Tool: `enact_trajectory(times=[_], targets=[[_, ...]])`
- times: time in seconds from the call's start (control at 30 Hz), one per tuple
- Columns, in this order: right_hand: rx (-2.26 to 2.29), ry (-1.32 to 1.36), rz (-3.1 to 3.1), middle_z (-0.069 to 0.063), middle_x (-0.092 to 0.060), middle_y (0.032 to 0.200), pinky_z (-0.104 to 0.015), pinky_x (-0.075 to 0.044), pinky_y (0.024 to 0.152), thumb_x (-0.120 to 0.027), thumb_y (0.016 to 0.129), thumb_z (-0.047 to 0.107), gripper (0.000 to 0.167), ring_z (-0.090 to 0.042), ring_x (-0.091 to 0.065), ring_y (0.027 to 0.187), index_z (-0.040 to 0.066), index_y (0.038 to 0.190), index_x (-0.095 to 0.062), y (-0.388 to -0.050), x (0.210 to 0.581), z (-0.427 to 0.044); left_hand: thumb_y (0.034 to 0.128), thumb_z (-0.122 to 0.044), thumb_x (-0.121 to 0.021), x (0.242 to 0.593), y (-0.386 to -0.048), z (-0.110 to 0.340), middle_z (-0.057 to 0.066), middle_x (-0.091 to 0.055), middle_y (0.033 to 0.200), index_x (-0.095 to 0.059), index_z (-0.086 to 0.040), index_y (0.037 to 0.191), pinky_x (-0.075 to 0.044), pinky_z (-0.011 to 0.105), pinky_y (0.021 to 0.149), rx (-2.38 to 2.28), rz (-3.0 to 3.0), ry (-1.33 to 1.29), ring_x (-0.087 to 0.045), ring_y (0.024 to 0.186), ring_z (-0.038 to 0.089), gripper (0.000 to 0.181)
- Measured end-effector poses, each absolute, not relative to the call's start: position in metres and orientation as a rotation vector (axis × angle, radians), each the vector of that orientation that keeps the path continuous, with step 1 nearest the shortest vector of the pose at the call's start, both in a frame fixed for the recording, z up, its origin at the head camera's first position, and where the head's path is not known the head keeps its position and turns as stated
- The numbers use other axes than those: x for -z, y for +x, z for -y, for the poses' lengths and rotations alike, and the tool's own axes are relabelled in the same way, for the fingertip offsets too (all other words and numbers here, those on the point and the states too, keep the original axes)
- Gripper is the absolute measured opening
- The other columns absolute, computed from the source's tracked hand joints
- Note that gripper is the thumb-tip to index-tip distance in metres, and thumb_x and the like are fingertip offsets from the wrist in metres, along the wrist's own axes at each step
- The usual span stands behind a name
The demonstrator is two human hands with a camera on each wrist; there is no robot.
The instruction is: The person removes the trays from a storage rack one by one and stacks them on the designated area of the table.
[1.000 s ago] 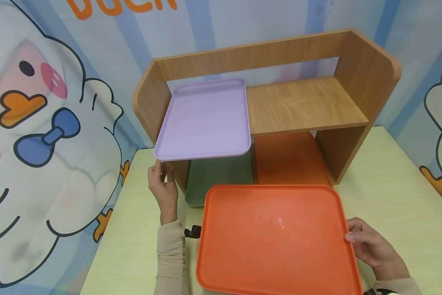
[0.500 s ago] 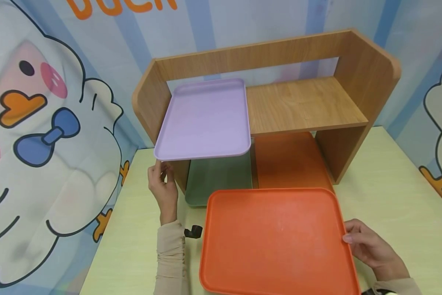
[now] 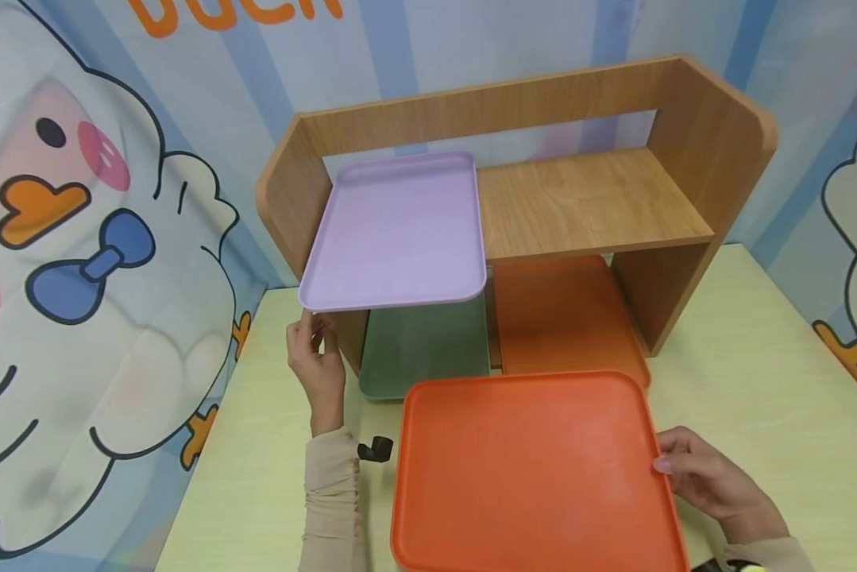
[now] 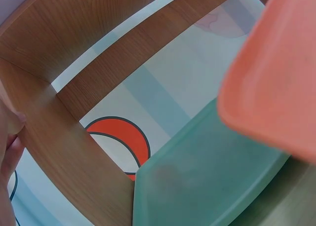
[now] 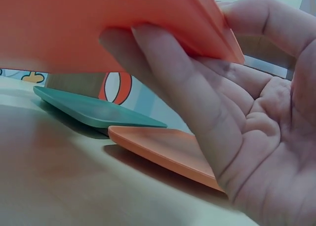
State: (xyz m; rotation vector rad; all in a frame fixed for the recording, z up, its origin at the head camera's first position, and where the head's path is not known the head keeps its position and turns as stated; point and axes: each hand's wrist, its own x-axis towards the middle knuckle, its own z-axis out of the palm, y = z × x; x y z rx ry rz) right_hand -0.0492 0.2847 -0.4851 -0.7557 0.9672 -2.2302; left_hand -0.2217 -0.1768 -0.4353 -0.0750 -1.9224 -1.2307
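My right hand pinches the right rim of a bright orange tray, thumb on top and fingers beneath. The tray is held above the table, in front of a two-level wooden shelf. At the front edge of the shelf's left side panel, my left hand has curled fingers, just under the corner of a purple tray. That purple tray lies on the upper level at the left. Below it sits a green tray, with a second orange tray to its right.
Both lower trays stick out past the shelf front onto the pale table. A small black object shows beside the left forearm. Behind the shelf hangs a cartoon duck backdrop.
The held orange tray has drawn slightly toward me and turned a little, and my right hand has shifted left with it. My left hand stays in place.
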Motion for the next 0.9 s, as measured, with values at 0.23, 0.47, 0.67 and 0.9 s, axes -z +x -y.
enact_trajectory(times=[0.23,0.47,0.67,0.9], targets=[[2.193,-0.741,-0.968,-0.011,-0.071,0.111,-0.031,-0.054,0.089,-0.018,0.091,-0.014,0.054,-0.017,-0.067,0.101,-0.005,0.118,-0.064,-0.051,0.491,-0.281,0.0897,0.007,-0.057,0.435,-0.221,0.177,0.017,-0.053,0.097,-0.061,-0.022,0.130,-0.056,0.035,0.086,1.254,1.916,-0.070,-0.063,0.093,0.024,0.049],[2.191,-0.793,-0.966,-0.010,-0.071,0.109,-0.029,-0.055,0.086,-0.017,0.089,-0.016,0.056,-0.017,-0.067,0.099,-0.005,0.117,-0.063,-0.050,0.497,-0.275,0.0897,0.008,-0.057,0.435,-0.221,0.176,0.016,-0.053,0.096,-0.062,-0.022,0.129,-0.057,0.036,0.086,1.241,1.920,-0.072,-0.063,0.093,0.024,0.049],[2.184,-0.771,-0.964,-0.011,-0.071,0.109,-0.028,-0.055,0.086,-0.017,0.088,-0.016,0.055,-0.016,-0.067,0.098,-0.007,0.117,-0.063,-0.050,0.501,-0.274,0.0894,0.008,-0.057,0.434,-0.221,0.176,0.016,-0.053,0.096,-0.061,-0.023,0.130,-0.057,0.036,0.087,1.234,1.926,-0.071,-0.063,0.093,0.023,0.051],[2.193,-0.734,-0.914,-0.012,-0.071,0.109,-0.028,-0.055,0.085,-0.018,0.090,-0.016,0.052,-0.016,-0.067,0.098,-0.008,0.116,-0.063,-0.049,0.504,-0.271,0.0895,0.008,-0.057,0.434,-0.220,0.176,0.016,-0.053,0.098,-0.060,-0.023,0.131,-0.056,0.034,0.087,1.227,1.932,-0.067,-0.063,0.094,0.022,0.051]])
